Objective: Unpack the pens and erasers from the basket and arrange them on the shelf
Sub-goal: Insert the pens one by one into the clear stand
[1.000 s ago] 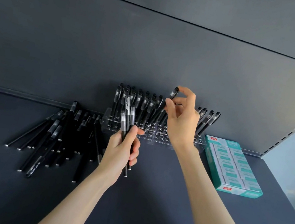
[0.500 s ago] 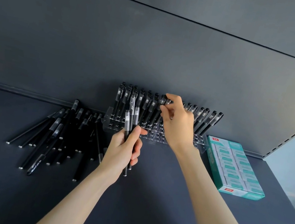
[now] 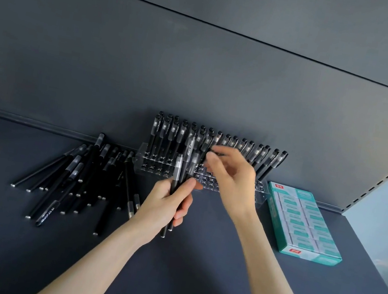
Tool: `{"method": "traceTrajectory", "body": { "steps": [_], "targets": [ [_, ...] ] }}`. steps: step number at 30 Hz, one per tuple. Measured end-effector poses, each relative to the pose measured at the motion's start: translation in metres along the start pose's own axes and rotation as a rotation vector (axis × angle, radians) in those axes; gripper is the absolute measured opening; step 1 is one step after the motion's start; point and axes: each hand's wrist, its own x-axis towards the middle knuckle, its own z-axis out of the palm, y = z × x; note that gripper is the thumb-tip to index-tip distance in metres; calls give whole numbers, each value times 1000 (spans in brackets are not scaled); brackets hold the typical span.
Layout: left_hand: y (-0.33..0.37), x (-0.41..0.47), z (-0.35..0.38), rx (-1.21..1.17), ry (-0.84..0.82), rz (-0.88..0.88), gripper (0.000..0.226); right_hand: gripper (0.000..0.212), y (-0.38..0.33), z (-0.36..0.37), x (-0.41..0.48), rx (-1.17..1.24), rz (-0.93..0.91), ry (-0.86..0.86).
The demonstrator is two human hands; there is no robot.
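Gripping few black pens (image 3: 177, 169) upright in my left hand (image 3: 163, 209); my right hand (image 3: 233, 179) blurred before clear rack (image 3: 143, 161), I can't tell its grasp.

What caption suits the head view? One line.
Left hand grips black pens; right hand hovers at the clear pen rack.

Clear plastic rack (image 3: 158, 166), matt shelf (image 3: 188, 288)

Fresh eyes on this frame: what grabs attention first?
The two hands at centre: the left hand holds a small bundle of pens upright, and the blurred right hand is up at the clear rack of standing pens against the back wall. Next, the loose pile of black pens lying left of the rack, and the teal eraser box to its right.
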Motion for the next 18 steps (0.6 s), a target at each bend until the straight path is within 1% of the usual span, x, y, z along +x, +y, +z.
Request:
{"method": "traceTrajectory", "body": {
  "steps": [2,3,4,6,8,9,10,12,14,15,18],
  "targets": [
    [-1,-2,1,35,-91,-3,25,20,-1,-5,-8,155,71,-163],
    [-2,-2,1,54,-125,-4,24,23,0,-7,-10,192,79,-201],
    [-2,-3,2,60,-145,-8,23,24,0,-9,-12,207,83,-199],
    [-2,-3,3,42,-142,-23,25,24,0,-13,-13,240,94,-118],
    [-3,-2,2,34,-117,-27,27,23,2,-18,-14,335,105,-38],
    [-3,-2,1,45,-104,-19,23,24,2,-20,-14,388,120,-24],
    [-3,-2,1,61,-91,-10,18,26,3,-21,-15,419,135,-28],
    [-4,-1,1,80,-64,-8,9,32,2,-20,-16,405,149,-67],
    [-5,-1,1,89,-46,-13,10,39,0,-16,-18,379,146,-87],
    [-5,-1,2,100,-39,-12,14,41,0,-14,-18,378,139,-85],
    [-5,-1,4,110,-29,-10,18,40,-2,-11,-17,343,90,-61]
  ]
}}
